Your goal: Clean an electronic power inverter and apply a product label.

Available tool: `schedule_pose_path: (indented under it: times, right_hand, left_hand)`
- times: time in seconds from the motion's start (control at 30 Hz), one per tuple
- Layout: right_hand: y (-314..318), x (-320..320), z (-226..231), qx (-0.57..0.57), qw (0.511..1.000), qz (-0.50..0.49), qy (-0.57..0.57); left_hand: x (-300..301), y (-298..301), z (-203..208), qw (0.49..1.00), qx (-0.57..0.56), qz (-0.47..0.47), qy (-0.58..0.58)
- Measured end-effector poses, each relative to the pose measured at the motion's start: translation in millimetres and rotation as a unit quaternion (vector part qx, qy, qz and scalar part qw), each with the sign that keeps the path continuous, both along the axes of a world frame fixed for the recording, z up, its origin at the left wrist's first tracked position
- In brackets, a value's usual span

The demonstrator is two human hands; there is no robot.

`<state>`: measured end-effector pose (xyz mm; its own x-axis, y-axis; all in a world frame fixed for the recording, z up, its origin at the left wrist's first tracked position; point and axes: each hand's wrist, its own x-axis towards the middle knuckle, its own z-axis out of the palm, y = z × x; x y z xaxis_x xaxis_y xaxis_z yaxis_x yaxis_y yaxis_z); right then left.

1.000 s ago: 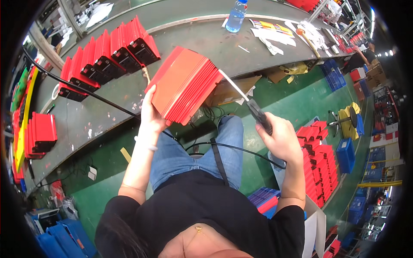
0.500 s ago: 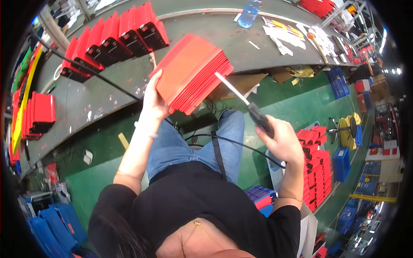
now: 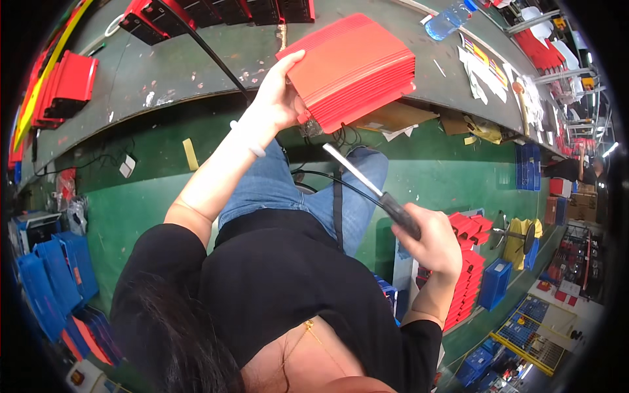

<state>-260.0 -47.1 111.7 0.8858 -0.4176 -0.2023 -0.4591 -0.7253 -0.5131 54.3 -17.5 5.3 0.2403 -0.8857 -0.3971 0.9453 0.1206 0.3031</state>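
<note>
My left hand (image 3: pixel 280 98) grips the near left corner of a red finned metal housing (image 3: pixel 357 59), holding it tilted above the bench edge. Its broad top faces up and its ribbed side faces me. In my right hand (image 3: pixel 429 241) is a black-handled tool with a flat silver blade (image 3: pixel 354 169), much like a file. The blade points up and left, its tip below the housing and apart from it. My right fingers wrap round the handle and partly hide it.
The grey bench (image 3: pixel 177 75) carries a row of red housings (image 3: pixel 219 10), a water bottle (image 3: pixel 449 21) and papers (image 3: pixel 481 69). Stacked red parts (image 3: pixel 466 281) stand at my right, near a blue crate (image 3: pixel 495 285). A black cable (image 3: pixel 200 42) crosses the bench; blue bins (image 3: pixel 56 268) stand lower left.
The housing has moved right and up in the picture and turned in my left hand. The blade has come away from its ribbed side; my right hand has lowered with the tool.
</note>
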Motion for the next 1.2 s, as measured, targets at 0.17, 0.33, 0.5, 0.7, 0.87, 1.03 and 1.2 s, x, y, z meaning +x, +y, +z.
schedule_pose_path:
  times: [0.17, 0.33, 0.5, 0.7, 0.87, 1.03, 1.2]
  right_hand:
    - [-9.0, -12.7, -11.2, -0.053, 0.993, -0.099, -0.025]
    - [-7.8, -9.9, -3.1, -0.009, 0.986, -0.165, -0.014]
    - [-1.9, 3.7, 1.8, -0.010, 0.995, -0.102, -0.005]
    - [-3.9, 16.4, 2.3, -0.020, 0.995, -0.090, -0.026]
    - [-5.6, 17.0, 0.0, -0.025, 0.996, -0.085, -0.029]
    - [-2.0, 13.1, 1.4, -0.005, 0.998, -0.055, -0.007]
    - [-1.7, 18.2, 1.3, -0.022, 0.997, -0.072, -0.014]
  left_hand:
    - [-3.2, 2.0, 2.7, 1.000, 0.003, 0.003, -0.006]
    - [-0.7, 0.2, 3.8, 0.999, 0.016, 0.001, -0.040]
    - [-4.7, -2.8, 11.5, 0.999, 0.020, 0.010, -0.049]
    - [-2.6, -6.7, 5.0, 0.997, 0.049, -0.010, -0.057]
    - [-7.5, -5.1, 10.7, 0.997, 0.051, -0.008, -0.059]
    - [-7.9, -5.6, 10.5, 0.997, 0.030, -0.003, -0.070]
    - [-10.9, -3.8, 14.6, 0.996, 0.016, 0.009, -0.092]
